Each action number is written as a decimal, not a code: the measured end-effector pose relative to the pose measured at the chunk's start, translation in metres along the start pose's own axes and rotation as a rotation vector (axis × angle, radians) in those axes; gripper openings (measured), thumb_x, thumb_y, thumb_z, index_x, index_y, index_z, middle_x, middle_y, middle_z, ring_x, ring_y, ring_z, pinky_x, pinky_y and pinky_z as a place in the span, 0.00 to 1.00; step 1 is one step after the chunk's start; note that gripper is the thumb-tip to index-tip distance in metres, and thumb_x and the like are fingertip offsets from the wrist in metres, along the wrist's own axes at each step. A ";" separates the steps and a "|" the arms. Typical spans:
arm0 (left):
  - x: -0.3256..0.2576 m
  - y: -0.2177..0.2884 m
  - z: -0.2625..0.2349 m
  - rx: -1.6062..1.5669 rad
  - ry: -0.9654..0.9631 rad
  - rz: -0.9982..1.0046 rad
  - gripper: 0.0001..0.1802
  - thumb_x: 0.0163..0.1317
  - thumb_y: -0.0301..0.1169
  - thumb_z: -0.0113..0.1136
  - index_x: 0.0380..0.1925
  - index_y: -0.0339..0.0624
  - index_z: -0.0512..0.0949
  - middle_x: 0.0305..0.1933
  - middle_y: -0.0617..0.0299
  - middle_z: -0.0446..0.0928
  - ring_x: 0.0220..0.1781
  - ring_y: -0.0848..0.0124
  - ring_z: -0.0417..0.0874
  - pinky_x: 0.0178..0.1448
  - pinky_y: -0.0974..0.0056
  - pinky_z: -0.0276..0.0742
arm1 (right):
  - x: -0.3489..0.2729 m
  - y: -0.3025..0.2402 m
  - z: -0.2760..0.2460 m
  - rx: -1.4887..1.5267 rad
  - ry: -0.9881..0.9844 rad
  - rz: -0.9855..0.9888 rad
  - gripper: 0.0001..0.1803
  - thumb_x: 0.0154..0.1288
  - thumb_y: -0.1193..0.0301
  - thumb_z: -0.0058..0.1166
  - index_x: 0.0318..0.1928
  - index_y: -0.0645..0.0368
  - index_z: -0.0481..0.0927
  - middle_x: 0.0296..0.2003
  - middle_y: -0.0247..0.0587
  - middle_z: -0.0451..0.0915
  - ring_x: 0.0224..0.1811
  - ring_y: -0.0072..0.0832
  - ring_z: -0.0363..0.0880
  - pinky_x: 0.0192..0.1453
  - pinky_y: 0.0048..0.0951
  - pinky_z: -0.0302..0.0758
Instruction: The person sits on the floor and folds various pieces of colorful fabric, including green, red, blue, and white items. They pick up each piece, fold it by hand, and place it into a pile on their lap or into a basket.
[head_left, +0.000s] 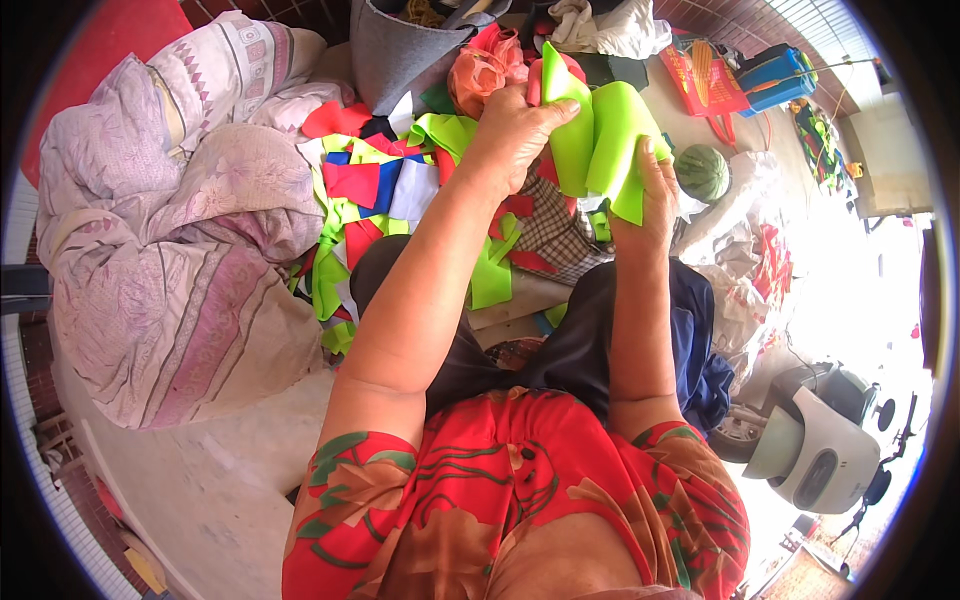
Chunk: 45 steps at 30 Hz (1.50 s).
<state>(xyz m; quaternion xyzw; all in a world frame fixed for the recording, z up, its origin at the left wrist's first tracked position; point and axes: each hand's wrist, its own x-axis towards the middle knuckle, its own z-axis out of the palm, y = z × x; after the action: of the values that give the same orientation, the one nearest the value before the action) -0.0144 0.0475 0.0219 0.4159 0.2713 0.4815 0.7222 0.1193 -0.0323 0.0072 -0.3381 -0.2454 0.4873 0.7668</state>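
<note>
Both hands hold a folded strip of bright green fabric above a heap of coloured scraps.

Head view: the left hand (515, 130) is closed over the top of the green fabric strip (600, 140), thumb pressed across its upper fold, while the right hand (650, 205) pinches the lower edge from beneath, fingers wrapped tight on the cloth. The strip sits raised in front of the person, just over the pile of fabric scraps (400, 195) in red, blue, white and green that lies beside a rumpled pink quilt (180, 250). A small watermelon (702, 172) rests to the right. The step looks like folding or smoothing the strip; lining up its edges evenly would call for a steady pull from both hands.
</note>
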 end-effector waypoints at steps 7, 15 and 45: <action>0.002 0.001 -0.002 -0.022 0.063 -0.130 0.14 0.57 0.28 0.58 0.43 0.34 0.73 0.38 0.56 0.78 0.38 0.66 0.82 0.34 0.58 0.82 | 0.002 -0.010 -0.012 -0.336 0.166 -0.426 0.13 0.65 0.73 0.52 0.50 0.63 0.74 0.42 0.41 0.79 0.39 0.28 0.79 0.43 0.27 0.78; 0.003 -0.001 0.003 -0.301 -0.049 -0.219 0.22 0.58 0.45 0.61 0.42 0.38 0.75 0.39 0.62 0.78 0.36 0.72 0.80 0.39 0.65 0.79 | -0.005 -0.010 0.014 -1.385 -0.376 -0.744 0.15 0.48 0.71 0.65 0.37 0.62 0.78 0.49 0.46 0.77 0.46 0.41 0.77 0.51 0.34 0.72; 0.000 -0.001 -0.001 -0.173 -0.157 -0.274 0.15 0.63 0.30 0.51 0.48 0.36 0.73 0.45 0.55 0.78 0.46 0.63 0.81 0.46 0.53 0.82 | -0.010 -0.020 -0.017 -1.453 0.136 -0.824 0.11 0.70 0.66 0.43 0.45 0.59 0.70 0.39 0.37 0.75 0.40 0.27 0.75 0.44 0.26 0.72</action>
<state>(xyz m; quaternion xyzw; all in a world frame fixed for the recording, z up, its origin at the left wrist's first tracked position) -0.0150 0.0480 0.0202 0.3478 0.2258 0.3662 0.8330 0.1387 -0.0520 0.0113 -0.6601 -0.5554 -0.1329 0.4880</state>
